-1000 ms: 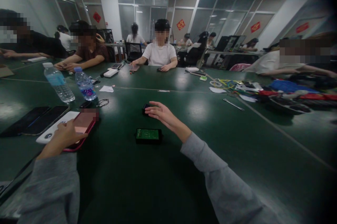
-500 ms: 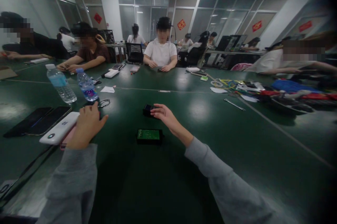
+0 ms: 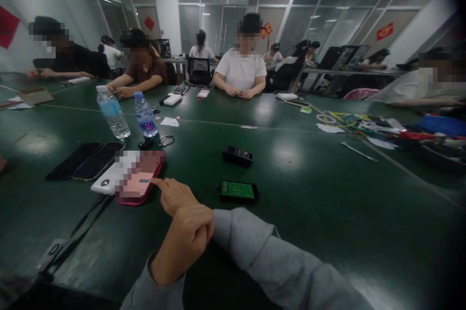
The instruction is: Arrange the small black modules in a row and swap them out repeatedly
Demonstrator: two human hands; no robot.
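Observation:
My right hand (image 3: 179, 195) reaches left across my body, its index finger stretched out to the right edge of a red-cased phone (image 3: 156, 166) whose screen is lit. The hand holds nothing. My left hand (image 3: 187, 234) is closed at the cuff of my right sleeve (image 3: 224, 222), crossing over that wrist; its fingertips are hidden. Right of my hands lies an open black case with a green circuit board (image 3: 238, 190) facing up. Behind it sits a small black device (image 3: 238, 155).
Left of the phone lie a white power bank (image 3: 100, 186) and two dark phones (image 3: 100, 162). Two water bottles (image 3: 112, 113) stand behind them, near a black cable (image 3: 167, 141). To the right are a wrench (image 3: 358, 151) and tangled cables (image 3: 349, 120). People sit across the table.
My right hand has left the black device and swung left to the phone. My left hand has moved off the phone to my right sleeve cuff. The phone's screen now shows, and the view has turned left.

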